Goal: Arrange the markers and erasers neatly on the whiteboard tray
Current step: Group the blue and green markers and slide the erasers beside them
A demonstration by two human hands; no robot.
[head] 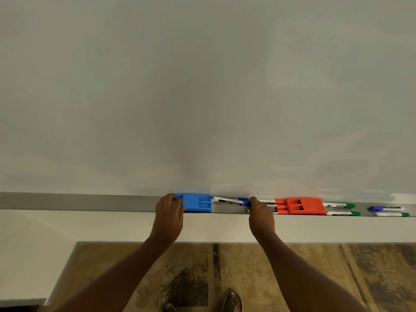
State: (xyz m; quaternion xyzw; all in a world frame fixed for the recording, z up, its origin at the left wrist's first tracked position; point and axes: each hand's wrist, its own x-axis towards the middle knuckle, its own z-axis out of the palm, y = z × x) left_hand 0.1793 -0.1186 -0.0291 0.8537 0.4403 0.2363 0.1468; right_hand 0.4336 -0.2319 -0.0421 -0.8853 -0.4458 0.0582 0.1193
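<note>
A long grey tray (78,202) runs along the foot of the whiteboard. My left hand (169,213) grips the left end of a blue eraser (195,202) resting on the tray. My right hand (261,216) holds the blue cap end of a blue marker (229,201), which lies slightly tilted just right of that eraser. Red markers (278,207) lie past my right hand, against a red eraser (305,206). Two green markers (340,209) follow, then a blue marker (386,208) and a green marker (392,214) at the far right.
The whiteboard (202,86) fills the upper view. Below the tray is a white wall panel (112,228), then patterned carpet (292,278) with my sandalled feet (231,300). The tray's left stretch holds nothing.
</note>
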